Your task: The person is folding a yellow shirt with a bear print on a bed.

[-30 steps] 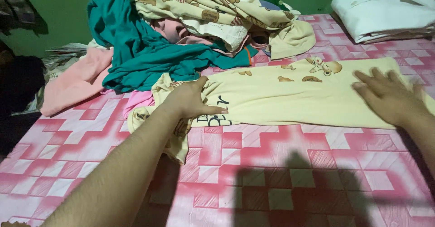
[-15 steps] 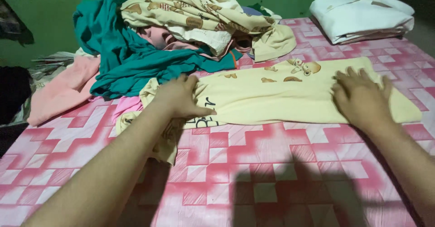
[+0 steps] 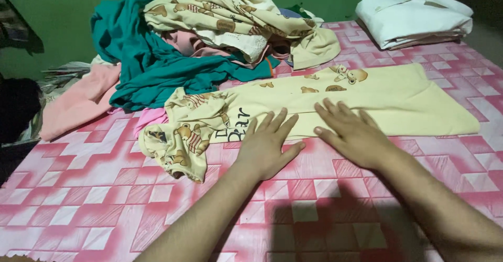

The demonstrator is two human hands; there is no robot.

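Our fingers are spread flat, pinching nothing: the left hand and right hand lie side by side, palms down, on the near edge of the pale yellow cotton garment with a bear print, laid lengthwise across the pink patterned bed cover. We judge this the smoothing step of folding; next calls for gripping one end and doubling it over. A heap of unfolded clothes lies behind.
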